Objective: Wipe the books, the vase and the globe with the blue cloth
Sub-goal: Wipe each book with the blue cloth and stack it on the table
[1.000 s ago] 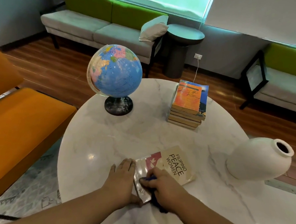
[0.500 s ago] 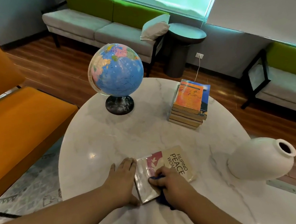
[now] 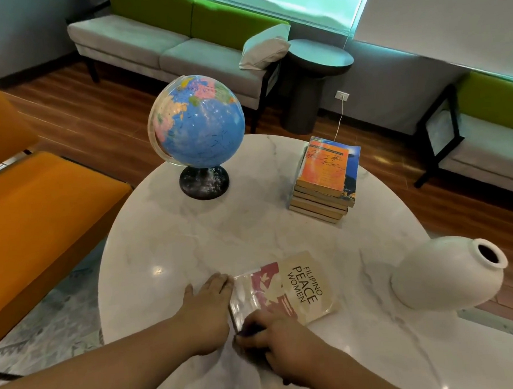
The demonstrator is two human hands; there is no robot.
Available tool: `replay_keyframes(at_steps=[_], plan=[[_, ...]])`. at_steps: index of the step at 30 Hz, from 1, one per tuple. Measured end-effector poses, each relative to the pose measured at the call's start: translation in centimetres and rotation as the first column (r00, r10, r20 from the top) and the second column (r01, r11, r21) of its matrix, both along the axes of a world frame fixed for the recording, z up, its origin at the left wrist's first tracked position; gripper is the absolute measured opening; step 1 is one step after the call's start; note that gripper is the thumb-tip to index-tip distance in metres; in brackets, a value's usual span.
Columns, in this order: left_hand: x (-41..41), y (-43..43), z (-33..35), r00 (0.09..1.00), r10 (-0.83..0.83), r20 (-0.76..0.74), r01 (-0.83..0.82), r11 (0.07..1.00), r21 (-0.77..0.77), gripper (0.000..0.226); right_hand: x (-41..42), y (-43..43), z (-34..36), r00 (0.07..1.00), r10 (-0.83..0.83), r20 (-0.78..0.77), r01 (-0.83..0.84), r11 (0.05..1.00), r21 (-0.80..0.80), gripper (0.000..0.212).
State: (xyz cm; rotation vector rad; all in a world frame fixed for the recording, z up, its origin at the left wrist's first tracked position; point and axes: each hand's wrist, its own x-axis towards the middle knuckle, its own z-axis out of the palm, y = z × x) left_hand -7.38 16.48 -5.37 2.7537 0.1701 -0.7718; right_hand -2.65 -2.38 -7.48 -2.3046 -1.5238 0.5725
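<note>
— Where do we stand with the wiping?

— We are on the single book [image 3: 298, 287], which lies flat at the near edge of the surface [image 3: 177, 243]. Our right hand [image 3: 286, 341] sits over its near-left corner, fingers curled down on the blue cloth [image 3: 247, 333]. Only a dark, blurred scrap of the cloth shows under the fingertips.

— And our left hand?

— Our left hand [image 3: 206, 313] lies flat on the surface, fingers straight and together, touching the book's left edge. We judge it is there to stop the book sliding.

— So what is left?

— Most of it, as we read it. The stack of books [image 3: 323, 188] sits at the far right, well apart from the cloth. The globe [image 3: 198, 123] stands upright on its dark base at the far left. The white vase [image 3: 444, 276] is at the right, seemingly on its side, with its mouth turned away. Nothing in view tells us whether any of these has been wiped. We judge that we are early: this cover first, perhaps the stack next, then the vase and the globe.
</note>
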Motion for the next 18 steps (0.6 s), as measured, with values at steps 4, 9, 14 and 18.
replay_keyframes(at_steps=[4,9,14,18], plan=[[-0.1,-0.1,-0.3,0.999,0.016,0.046,-0.014,0.999,-0.035,0.075,1.7,-2.6,0.0,1.000,0.011,-0.020,-0.010,0.999,0.035,0.032],[-0.4,-0.2,-0.4,0.998,0.036,0.046,-0.034,0.998,-0.049,0.103,4.9,-3.6,1.0,0.944,-0.267,0.196,0.277,0.960,-0.028,0.008],[-0.3,-0.7,-0.6,0.996,0.047,0.078,-0.047,0.999,-0.008,0.109,0.2,-0.9,0.3,0.979,-0.108,0.175,0.094,0.992,0.085,0.064],[-0.3,-0.5,-0.4,0.995,0.048,0.086,-0.046,0.999,-0.022,0.111,2.8,-2.0,-1.1,0.926,-0.310,0.217,0.277,0.946,0.171,0.039]])
